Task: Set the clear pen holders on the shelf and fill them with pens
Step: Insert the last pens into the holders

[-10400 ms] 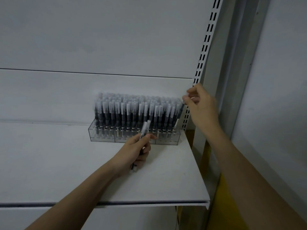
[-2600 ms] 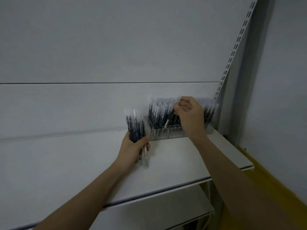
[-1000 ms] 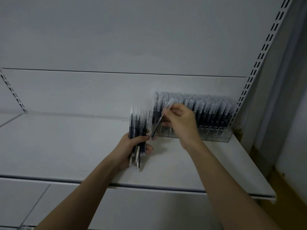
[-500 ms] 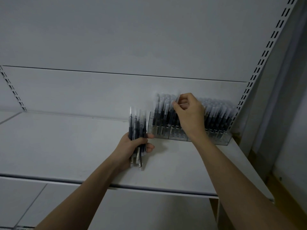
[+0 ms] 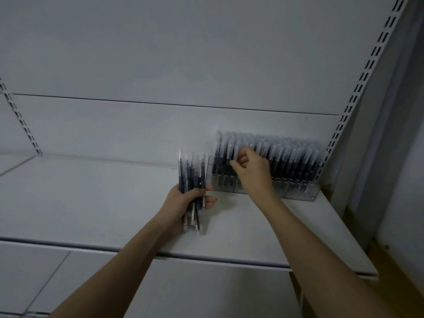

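Note:
A clear pen holder [image 5: 298, 195] stands at the back right of the white shelf [image 5: 91, 203], packed with several dark pens with frosted caps [image 5: 289, 154]. My left hand [image 5: 183, 203] grips a bundle of several pens [image 5: 191, 177] upright, just left of the holder. My right hand [image 5: 251, 173] is in front of the holder's left part, its fingers curled and pinching the cap of one pen [image 5: 235, 152] standing among the others.
A slotted metal upright [image 5: 358, 88] runs up along the right of the holder, and another [image 5: 20, 125] stands at the far left. A lower shelf [image 5: 68, 283] lies beneath the front edge. A yellow-brown surface [image 5: 390, 271] shows at the bottom right.
My right hand took a pen from the left hand's bundle, carried it to the holder, and now sits lower at the holder's left part. The left hand has held still.

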`<action>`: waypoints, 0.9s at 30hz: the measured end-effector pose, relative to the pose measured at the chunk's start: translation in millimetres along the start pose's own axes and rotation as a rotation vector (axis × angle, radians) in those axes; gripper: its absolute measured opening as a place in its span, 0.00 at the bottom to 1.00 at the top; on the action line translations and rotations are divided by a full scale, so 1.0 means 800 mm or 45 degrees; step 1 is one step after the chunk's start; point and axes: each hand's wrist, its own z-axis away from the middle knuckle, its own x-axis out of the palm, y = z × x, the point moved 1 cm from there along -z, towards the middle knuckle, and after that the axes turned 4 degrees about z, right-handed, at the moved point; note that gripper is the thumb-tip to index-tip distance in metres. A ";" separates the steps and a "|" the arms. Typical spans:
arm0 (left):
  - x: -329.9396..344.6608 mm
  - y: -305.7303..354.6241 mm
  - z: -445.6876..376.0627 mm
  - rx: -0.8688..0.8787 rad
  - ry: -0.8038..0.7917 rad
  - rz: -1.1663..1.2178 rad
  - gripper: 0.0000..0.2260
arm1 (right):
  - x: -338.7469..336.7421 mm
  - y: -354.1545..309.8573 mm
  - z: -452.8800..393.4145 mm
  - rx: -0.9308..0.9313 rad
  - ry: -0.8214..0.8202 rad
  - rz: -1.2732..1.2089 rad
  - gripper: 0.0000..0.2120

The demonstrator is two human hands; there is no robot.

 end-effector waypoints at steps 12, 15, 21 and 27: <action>0.045 -0.022 0.013 -0.110 -0.161 -0.097 0.10 | -0.007 0.003 0.074 0.414 -0.278 -0.753 0.06; 0.046 -0.024 0.015 -0.124 -0.206 -0.233 0.10 | -0.013 0.009 0.071 0.465 -0.308 -0.798 0.06; 0.047 -0.023 0.018 -0.133 -0.177 -0.157 0.11 | -0.037 0.005 0.051 0.461 -0.303 -0.824 0.09; 0.043 -0.025 0.016 -0.131 -0.113 -0.126 0.12 | -0.064 -0.002 0.019 0.311 0.108 -0.785 0.08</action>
